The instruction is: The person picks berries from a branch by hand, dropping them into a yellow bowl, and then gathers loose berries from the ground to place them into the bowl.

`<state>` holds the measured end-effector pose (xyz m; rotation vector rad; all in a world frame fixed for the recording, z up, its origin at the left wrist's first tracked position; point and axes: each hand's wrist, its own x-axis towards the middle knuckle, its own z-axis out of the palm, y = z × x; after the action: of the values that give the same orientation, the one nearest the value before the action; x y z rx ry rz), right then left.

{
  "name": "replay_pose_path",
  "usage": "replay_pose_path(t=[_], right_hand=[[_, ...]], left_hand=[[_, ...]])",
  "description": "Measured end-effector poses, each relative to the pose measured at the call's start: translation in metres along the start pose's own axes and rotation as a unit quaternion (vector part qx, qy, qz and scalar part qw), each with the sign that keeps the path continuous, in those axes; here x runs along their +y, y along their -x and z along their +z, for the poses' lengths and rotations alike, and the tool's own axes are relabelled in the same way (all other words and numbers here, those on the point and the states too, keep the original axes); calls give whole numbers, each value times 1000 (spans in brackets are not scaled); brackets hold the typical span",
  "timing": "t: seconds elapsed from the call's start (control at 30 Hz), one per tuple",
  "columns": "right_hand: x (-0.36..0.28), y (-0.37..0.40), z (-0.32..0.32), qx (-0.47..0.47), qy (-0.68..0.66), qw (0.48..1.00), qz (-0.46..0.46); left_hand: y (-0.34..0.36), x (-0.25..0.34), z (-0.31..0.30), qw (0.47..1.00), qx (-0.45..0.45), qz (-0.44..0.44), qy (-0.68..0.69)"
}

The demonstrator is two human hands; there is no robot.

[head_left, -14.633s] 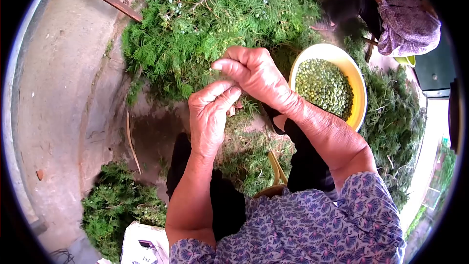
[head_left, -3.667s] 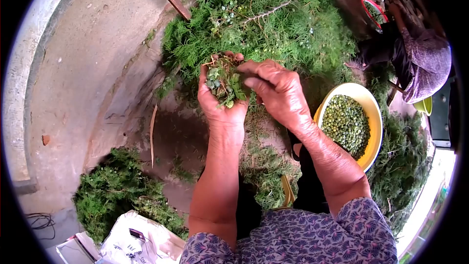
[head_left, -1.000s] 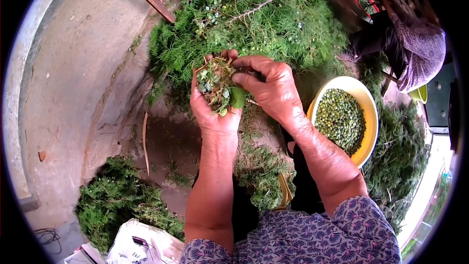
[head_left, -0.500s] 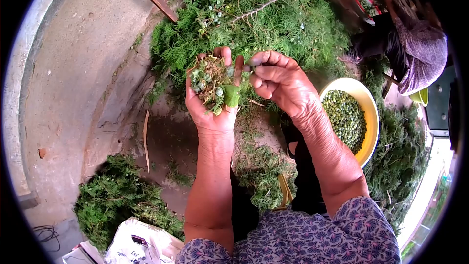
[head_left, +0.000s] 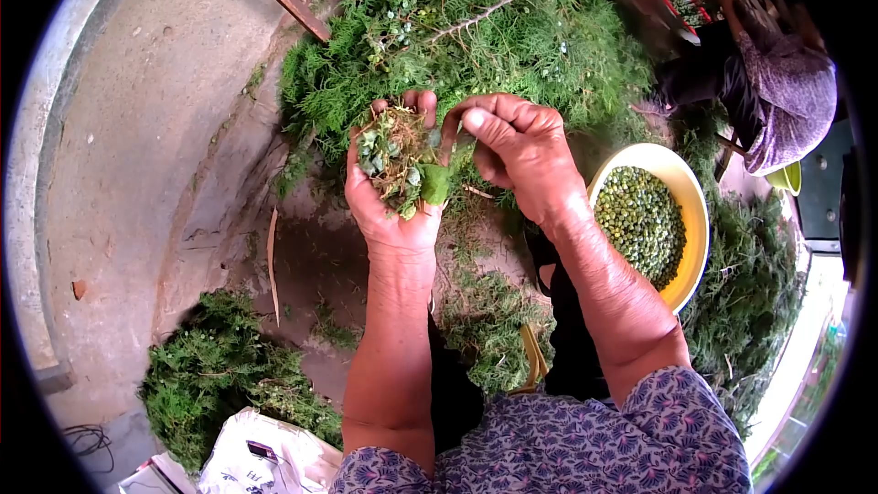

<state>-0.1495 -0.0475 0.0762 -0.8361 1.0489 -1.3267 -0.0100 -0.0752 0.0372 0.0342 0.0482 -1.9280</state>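
One leafy clump (head_left: 395, 160) sits cupped in the left hand (head_left: 402, 230), right hand (head_left: 535, 151) curled close, its grip unclear; keep that palm level, pick gently

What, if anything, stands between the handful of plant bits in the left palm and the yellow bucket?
The right hand does: seen from above, it and its wrist lie across the straight path from the handful in the left hand to the yellow bucket. No other object visibly blocks it.
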Motion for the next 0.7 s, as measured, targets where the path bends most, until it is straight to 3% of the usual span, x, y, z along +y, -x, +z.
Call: replay_pose_path(t=[0.03,0.07,0.27,0.57,0.7], right_hand=[[-2,1,2,17,-47,998,31],[0,0,-5,-41,-86,995,38],[-5,2,-4,0,-131,985,109],[-2,1,-6,-36,-158,983,85],[0,-2,-6,-4,-182,979,96]], left_hand=[[0,0,0,1000,0,0,0],[0,2,-1,1000,6,6,-4],[-1,4,2,1000,14,17,8],[-2,10,-2,1000,6,14,16],[0,10,2,999,25,21,16]])
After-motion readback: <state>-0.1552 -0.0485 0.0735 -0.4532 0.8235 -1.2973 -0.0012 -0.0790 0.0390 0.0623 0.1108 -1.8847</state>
